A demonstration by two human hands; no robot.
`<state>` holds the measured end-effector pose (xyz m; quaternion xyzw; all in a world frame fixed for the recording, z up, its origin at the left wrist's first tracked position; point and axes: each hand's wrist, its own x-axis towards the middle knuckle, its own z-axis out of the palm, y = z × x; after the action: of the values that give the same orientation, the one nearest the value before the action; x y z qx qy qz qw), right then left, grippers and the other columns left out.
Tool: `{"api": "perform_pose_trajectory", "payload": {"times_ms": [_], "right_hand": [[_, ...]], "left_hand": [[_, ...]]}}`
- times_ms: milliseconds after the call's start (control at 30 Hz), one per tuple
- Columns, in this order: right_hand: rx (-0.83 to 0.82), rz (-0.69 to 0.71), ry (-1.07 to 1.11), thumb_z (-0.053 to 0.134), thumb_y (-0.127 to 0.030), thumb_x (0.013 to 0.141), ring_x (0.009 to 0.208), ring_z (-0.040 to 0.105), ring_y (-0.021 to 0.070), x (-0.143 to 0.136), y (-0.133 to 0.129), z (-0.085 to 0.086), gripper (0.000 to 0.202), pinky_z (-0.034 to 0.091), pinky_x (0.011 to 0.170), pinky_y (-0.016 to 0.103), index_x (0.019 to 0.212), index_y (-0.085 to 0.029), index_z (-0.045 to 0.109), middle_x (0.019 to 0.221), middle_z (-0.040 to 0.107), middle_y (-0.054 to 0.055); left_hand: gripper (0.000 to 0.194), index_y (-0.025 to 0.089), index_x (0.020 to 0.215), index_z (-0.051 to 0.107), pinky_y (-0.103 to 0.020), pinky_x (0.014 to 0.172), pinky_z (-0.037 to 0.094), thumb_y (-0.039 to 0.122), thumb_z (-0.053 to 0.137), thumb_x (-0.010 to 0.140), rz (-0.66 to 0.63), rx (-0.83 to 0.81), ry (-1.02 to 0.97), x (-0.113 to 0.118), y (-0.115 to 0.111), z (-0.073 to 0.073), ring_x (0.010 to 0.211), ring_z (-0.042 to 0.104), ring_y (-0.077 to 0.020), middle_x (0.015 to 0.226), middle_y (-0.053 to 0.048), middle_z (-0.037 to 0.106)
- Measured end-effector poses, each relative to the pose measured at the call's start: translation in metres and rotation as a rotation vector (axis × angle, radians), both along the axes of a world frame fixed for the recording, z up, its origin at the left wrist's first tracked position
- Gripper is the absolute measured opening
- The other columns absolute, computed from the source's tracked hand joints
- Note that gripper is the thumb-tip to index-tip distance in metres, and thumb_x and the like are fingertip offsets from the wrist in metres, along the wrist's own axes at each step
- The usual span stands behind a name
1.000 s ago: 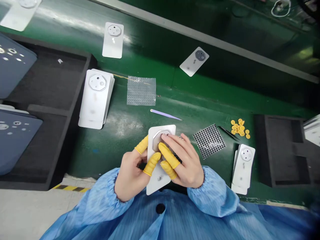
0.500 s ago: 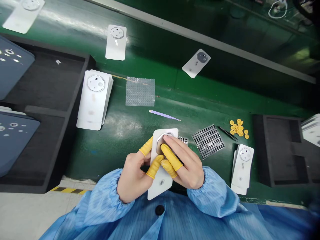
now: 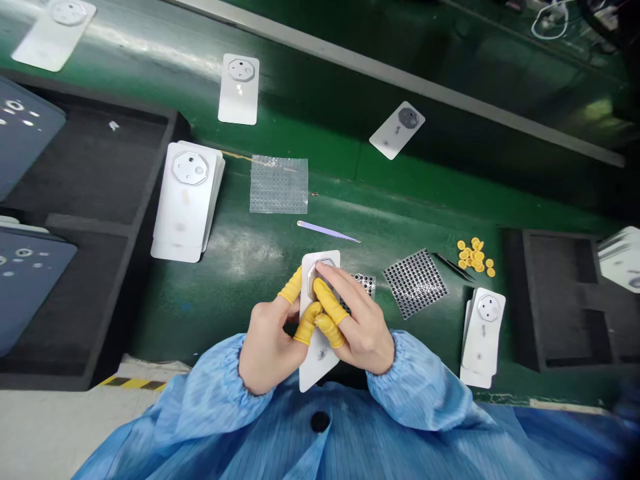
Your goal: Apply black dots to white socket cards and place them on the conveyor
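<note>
A white phone back cover (image 3: 311,373) stands tilted in front of me, its camera ring toward the top. My left hand (image 3: 270,347) is closed around its left edge, with yellow finger cots on thumb and forefinger. Across the camera area lie the fingers of my right hand (image 3: 367,333), two of them in yellow cots and pressed close to the left thumb. What lies under those fingertips is hidden. Partly behind my right hand is a small sheet of black dots (image 3: 369,285); a larger dotted sheet (image 3: 415,283) lies to its right.
Purple tweezers (image 3: 327,231), bubble wrap (image 3: 279,185), black tweezers (image 3: 453,267) and yellow finger cots (image 3: 473,255) lie on the green bench. Cover stacks stand left (image 3: 183,207) and right (image 3: 484,333). Black trays flank the bench, left (image 3: 115,233) and right (image 3: 545,300). Single covers lie farther back.
Both hands still hold the cover, which has turned more edge-on and shifted slightly left with my right hand. The single covers at the back have drifted a little to the right.
</note>
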<state>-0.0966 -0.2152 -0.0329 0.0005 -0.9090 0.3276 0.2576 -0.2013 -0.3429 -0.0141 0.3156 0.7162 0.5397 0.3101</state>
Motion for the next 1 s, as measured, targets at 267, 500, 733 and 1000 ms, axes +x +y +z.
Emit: {"api": "perform_pose_trajectory", "payload": {"times_ms": [267,500,733,1000], "right_hand": [[-0.546,-0.376,0.087,0.056,-0.016,0.088,0.117,0.059,0.0226,0.005,0.003,0.001,0.035,0.052,0.099,0.044,0.121,-0.027,0.062,0.128,0.061,0.006],[-0.904,-0.432,0.064,0.070,-0.015,0.079,0.075,0.071,0.0138,0.005,-0.011,-0.006,0.042,0.064,0.072,0.030,0.117,-0.030,0.064,0.086,0.074,-0.001],[-1.006,-0.438,0.040,0.070,-0.017,0.079,0.077,0.072,0.0133,0.000,-0.014,-0.006,0.041,0.064,0.075,0.029,0.118,-0.027,0.064,0.086,0.074,-0.001],[-1.175,-0.439,-0.004,0.071,-0.024,0.078,0.095,0.071,0.0190,-0.001,-0.008,-0.014,0.041,0.059,0.090,0.039,0.118,-0.025,0.062,0.109,0.072,0.004]], "left_hand": [[0.039,0.018,0.120,0.057,-0.024,0.054,0.058,0.022,0.066,0.082,0.045,0.085,-0.667,0.001,0.007,0.003,0.059,0.070,-0.0166,0.071,-0.002,0.074],[0.020,0.013,0.079,0.073,-0.021,0.048,0.055,0.029,0.079,0.068,0.221,0.035,-0.640,-0.002,0.012,0.011,0.053,0.069,-0.0175,0.065,-0.005,0.074],[0.023,0.012,0.069,0.075,-0.021,0.041,0.052,0.034,0.077,0.071,0.234,0.033,-0.585,-0.001,0.012,-0.005,0.046,0.066,-0.0172,0.059,-0.007,0.073],[0.018,0.016,0.086,0.077,-0.024,0.056,0.059,0.031,0.075,0.076,0.150,0.059,-0.777,-0.005,0.012,-0.025,0.059,0.071,-0.0182,0.074,-0.006,0.077]]}}
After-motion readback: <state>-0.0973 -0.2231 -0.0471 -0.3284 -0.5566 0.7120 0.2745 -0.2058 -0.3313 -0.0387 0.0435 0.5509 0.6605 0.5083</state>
